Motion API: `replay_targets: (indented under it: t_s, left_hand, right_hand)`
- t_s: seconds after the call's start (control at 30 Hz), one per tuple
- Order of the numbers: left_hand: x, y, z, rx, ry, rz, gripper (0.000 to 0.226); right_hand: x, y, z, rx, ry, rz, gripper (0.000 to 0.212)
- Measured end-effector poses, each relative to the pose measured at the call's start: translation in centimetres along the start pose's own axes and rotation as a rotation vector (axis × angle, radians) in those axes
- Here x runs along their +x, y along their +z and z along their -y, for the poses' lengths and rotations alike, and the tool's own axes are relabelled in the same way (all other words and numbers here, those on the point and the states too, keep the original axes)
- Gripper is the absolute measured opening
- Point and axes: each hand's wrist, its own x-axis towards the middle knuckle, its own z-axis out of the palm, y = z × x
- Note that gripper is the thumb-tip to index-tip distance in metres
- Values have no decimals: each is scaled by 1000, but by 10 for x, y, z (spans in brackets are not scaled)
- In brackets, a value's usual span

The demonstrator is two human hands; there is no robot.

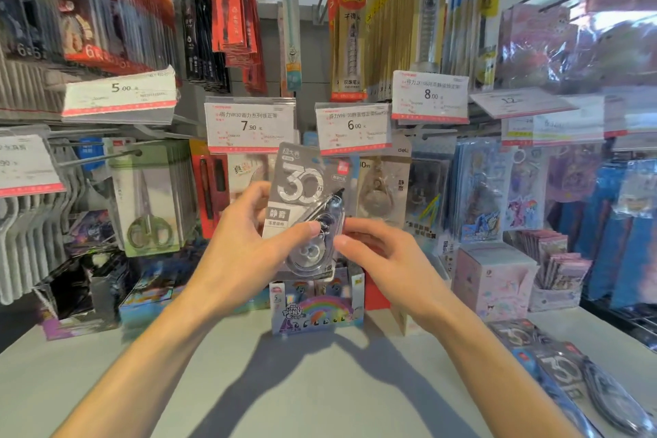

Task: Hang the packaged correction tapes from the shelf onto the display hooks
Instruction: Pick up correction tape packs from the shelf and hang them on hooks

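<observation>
Stationery display wall ahead, pale shelf (106,384) in the near foreground. One packaged correction tape (302,210) is held upright at centre, above the shelf and in front of the hanging stock, its top edge just below the 7.90 price tag (250,126). It is gripped by the left hand (245,245): thumb pressed across the front of the blister, fingers curled behind the card's left edge. The right hand (377,256) is held against the pack's right edge with fingers curled; whether it actually pinches the pack cannot be told. More correction tape packs (569,377) are lying flat on the shelf at near right. Packaged scissors (149,203) are hung on a hook at left. A pony-print box (316,309) is seen on the shelf, directly below the held pack.
</observation>
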Motion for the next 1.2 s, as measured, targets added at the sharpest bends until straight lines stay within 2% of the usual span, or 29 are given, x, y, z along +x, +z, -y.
replay_targets:
  t_s: [0.1, 0.37, 0.53, 0.67, 0.9, 1.07, 1.2]
  left_hand:
    - [-2, 14, 4, 28, -6, 34, 35]
    - [9, 18, -1, 79, -62, 9, 33]
    - [18, 27, -17, 59, -52, 67, 30]
    - [23, 32, -25, 38, -21, 81, 30]
    - [31, 30, -30, -40, -91, 33, 37]
    - [23, 29, -39, -116, 19, 80, 27]
    - [26, 23, -53, -192, 106, 61, 29]
  right_hand:
    - [-3, 1, 1, 58, -9, 17, 32]
    - [-12, -26, -14, 274, 116, -123, 23]
    - [-15, -41, -19, 316, 136, -213, 23]
    - [-14, -45, -21, 307, 118, -218, 23]
    - [-8, -48, -23, 288, 102, -182, 24]
    - [-4, -48, -20, 238, 51, -170, 23]
    - [2, -45, -12, 240, 3, -169, 23]
